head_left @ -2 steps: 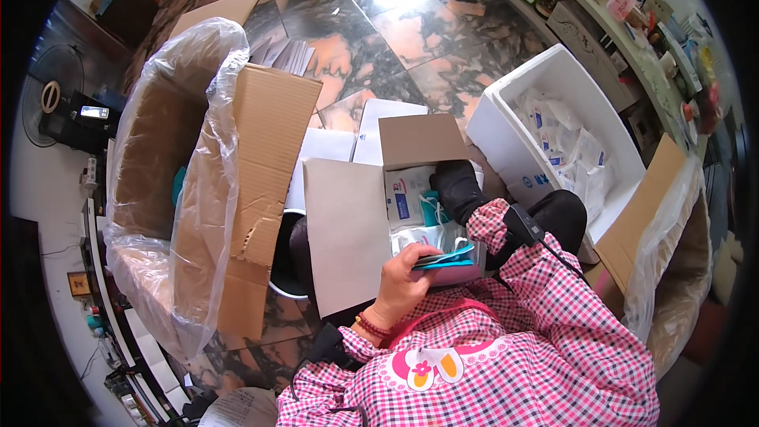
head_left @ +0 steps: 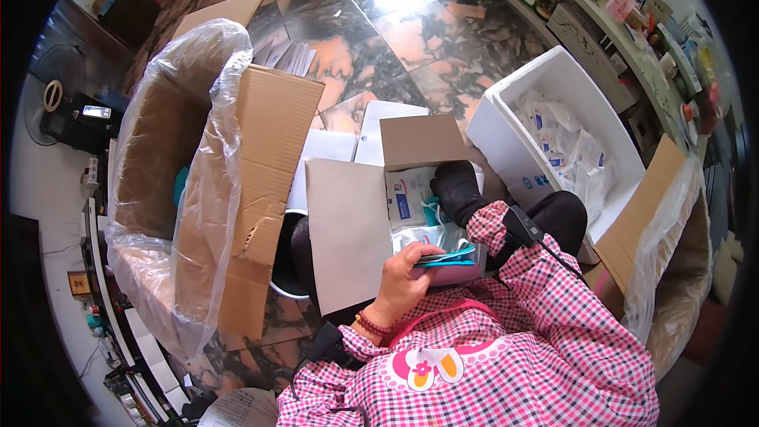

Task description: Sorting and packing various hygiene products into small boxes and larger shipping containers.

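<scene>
Head: thin teal sheets (head_left: 451,258) in left hand (head_left: 402,278)

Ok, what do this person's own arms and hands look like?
Both sleeves are pink, black and white check. The left hand is ungloved, with a dark red beaded bracelet at the wrist; the right hand wears a black glove. A black device with a thin black cable sits on the right forearm; another black piece is on the left.

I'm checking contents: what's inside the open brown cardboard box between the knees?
White packets, one with a blue panel, and some teal material. The black-gloved right hand hides whatever lies under it; the bottom of the box is covered.
</scene>
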{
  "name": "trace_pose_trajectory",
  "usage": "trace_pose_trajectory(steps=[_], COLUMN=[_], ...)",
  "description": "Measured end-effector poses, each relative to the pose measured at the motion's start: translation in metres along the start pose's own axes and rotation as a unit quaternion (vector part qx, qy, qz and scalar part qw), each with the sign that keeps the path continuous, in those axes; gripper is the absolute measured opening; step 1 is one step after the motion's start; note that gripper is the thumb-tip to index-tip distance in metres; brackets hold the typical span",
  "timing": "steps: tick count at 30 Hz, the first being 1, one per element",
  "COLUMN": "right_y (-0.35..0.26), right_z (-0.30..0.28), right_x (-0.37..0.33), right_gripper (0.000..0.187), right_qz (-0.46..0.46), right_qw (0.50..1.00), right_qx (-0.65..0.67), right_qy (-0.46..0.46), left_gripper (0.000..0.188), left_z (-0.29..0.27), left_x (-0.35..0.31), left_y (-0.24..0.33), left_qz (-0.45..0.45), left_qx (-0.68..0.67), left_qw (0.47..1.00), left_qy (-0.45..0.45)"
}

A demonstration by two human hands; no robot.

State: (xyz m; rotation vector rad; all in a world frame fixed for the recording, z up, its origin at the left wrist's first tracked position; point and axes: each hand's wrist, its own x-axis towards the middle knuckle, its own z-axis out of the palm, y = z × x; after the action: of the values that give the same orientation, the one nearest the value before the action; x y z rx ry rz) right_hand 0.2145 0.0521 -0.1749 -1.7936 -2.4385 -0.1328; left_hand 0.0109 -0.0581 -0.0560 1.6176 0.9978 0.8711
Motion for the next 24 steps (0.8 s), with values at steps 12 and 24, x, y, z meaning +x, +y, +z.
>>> trace_pose_trajectory(steps=[12,24], right_y=[0.020,-0.017], right_z=[-0.109,-0.155], right_x=[-0.001,0.022], right_gripper=[0.035,0.037], right_qz=[0.322,0.197], right_qw=[0.488,0.279], right_qx=[0.811,0.934], right_qy=[0.036,0.103], left_gripper=[0.034,0.040], left_z=[-0.026,-0.061], left_x=[0.004,0.005], left_y=[0.010,0.042], left_qz=[-0.147,-0.024], left_qx=[-0.327,-0.476], left_qw=[0.932,0.877], left_qy=[0.050,0.063])
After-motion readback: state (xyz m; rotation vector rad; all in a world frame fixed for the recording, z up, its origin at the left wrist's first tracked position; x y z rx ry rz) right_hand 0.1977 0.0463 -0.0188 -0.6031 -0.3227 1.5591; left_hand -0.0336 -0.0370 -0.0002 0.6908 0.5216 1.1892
